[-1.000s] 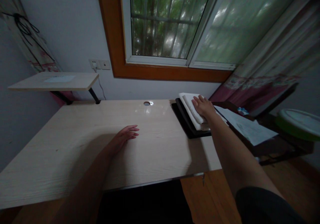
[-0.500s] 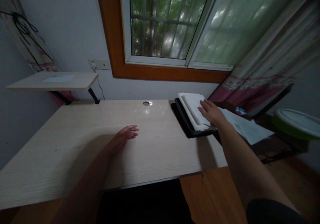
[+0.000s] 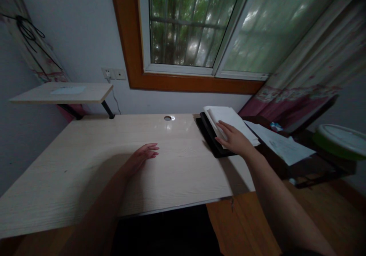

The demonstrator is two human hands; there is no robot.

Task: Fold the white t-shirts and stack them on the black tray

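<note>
My right hand (image 3: 232, 137) is open, fingers spread, at the near left part of a folded white cloth or paper stack (image 3: 228, 117). Whether it presses on the stack or hovers just over it, I cannot tell. Under the white stack lies a flat black object (image 3: 213, 143), which looks like a case or folder, at the right end of the light wooden desk (image 3: 177, 172). My left hand (image 3: 142, 155) holds nothing; its fingers are apart over the middle of the desk, clear of any object.
A raised shelf (image 3: 94, 92) on black legs stands at the back left, with a paper sheet (image 3: 68, 90) on it. Near the back edge is a round cable hole (image 3: 167, 118). Right of the desk are loose papers (image 3: 281, 143) and a green tub with a pale lid (image 3: 340, 141).
My right hand has moved left and toward me across the white stack, uncovering more of its right side. My left hand has stayed in place.
</note>
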